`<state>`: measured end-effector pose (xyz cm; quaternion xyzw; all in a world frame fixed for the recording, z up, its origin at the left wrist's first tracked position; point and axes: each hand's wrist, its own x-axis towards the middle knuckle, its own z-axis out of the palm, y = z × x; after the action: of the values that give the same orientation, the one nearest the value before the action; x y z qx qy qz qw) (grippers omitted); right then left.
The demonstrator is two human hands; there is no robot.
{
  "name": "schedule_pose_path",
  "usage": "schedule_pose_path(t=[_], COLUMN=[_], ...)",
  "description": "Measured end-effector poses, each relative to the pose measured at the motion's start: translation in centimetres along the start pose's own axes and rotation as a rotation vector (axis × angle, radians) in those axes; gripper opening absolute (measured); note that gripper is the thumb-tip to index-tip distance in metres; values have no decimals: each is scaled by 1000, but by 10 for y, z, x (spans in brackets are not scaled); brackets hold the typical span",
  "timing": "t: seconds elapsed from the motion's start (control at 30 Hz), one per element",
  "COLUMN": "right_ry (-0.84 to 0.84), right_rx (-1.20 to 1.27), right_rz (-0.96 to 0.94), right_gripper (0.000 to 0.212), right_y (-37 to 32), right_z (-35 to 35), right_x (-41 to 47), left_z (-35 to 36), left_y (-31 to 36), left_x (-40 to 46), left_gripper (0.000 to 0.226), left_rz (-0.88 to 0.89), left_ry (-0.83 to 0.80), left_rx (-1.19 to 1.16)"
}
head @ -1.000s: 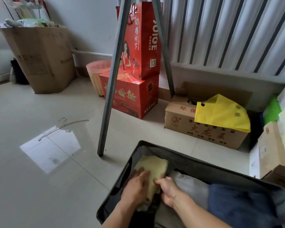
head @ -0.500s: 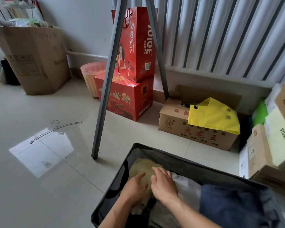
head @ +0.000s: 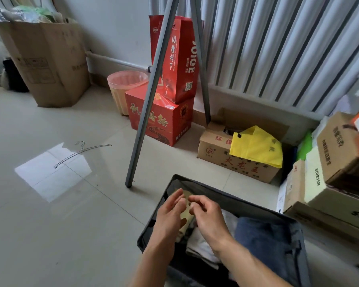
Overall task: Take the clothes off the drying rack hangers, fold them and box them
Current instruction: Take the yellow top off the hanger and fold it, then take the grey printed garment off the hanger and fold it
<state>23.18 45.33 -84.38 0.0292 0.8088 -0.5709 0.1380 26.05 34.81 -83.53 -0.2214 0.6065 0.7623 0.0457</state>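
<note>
Both the left hand [head: 170, 214] and right hand [head: 207, 216] hover loose and empty over the dark box [head: 226, 198], where a yellow garment [head: 186, 214] lies beside folded white [head: 201, 243] and blue clothes [head: 263, 239], and a bare hanger [head: 81, 152] lies on the floor, so this piece looks boxed.

Hidden and cut-off parts around the storage box

The two hands are covering most of the yellow garment [head: 186, 214], so its fold is not showing; the left hand [head: 170, 216] and right hand [head: 210, 219] are blurring slightly, and whether either is touching the cloth cannot be told. The bottom edge is cutting off the dark storage box [head: 232, 200] on its near side, along with both forearms. The drying rack legs [head: 151, 88] are running out of the top edge. The cardboard boxes [head: 338, 162] at the right are being cropped.
</note>
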Motion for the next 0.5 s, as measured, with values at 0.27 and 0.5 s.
schedule_pose_path(t=[0.27, 0.5], right_ry=[-61, -138], right_rx=[37, 58], right_rz=[76, 95], right_gripper=[23, 20], right_y=[-153, -302], right_z=[-43, -78], right_x=[-93, -178], left_z=[1, 7], left_y=[130, 257], left_x=[-117, -228], left_gripper=[29, 23], left_rz=[-54, -37], left_ry=[-30, -64], left_rx=[-85, -124])
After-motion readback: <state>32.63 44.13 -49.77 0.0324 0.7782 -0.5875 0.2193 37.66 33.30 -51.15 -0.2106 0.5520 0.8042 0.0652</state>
